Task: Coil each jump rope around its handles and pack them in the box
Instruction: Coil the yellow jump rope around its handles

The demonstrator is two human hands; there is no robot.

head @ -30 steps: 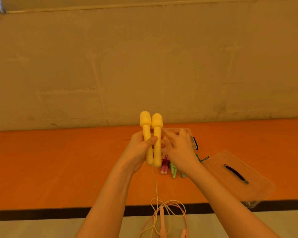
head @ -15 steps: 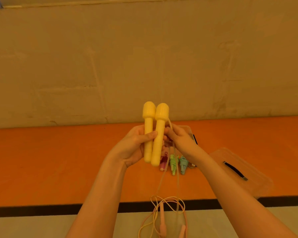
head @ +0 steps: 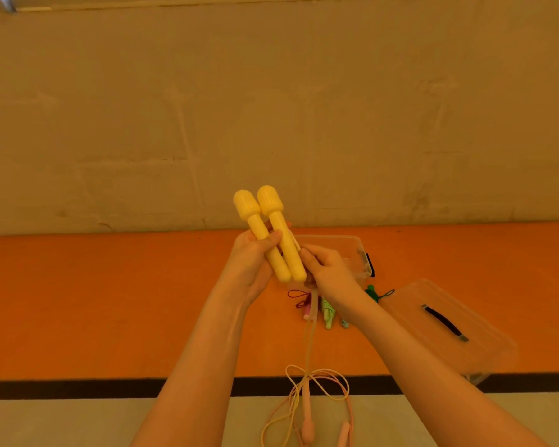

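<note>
Lid (head: pixel 446 324) off, well right of grip, below it. Box (head: pixel 352 253) open just behind right hand (head: pixel 328 272); contents not visible. Coiled ropes (head: pixel 328 312) unpacked beneath grip. Yellow handles (head: pixel 273 233) side by side, tilted, clasped in left hand (head: pixel 250 262). Right fingers pinching cord (head: pixel 309 337) beside handle bottoms. No turns visible; slack hanging below. Pink rope (head: pixel 307 424) lowest, uncoiled.

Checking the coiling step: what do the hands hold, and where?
The left hand grips both yellow handles around their shafts. The right hand pinches the rope beside their lower ends.
</note>
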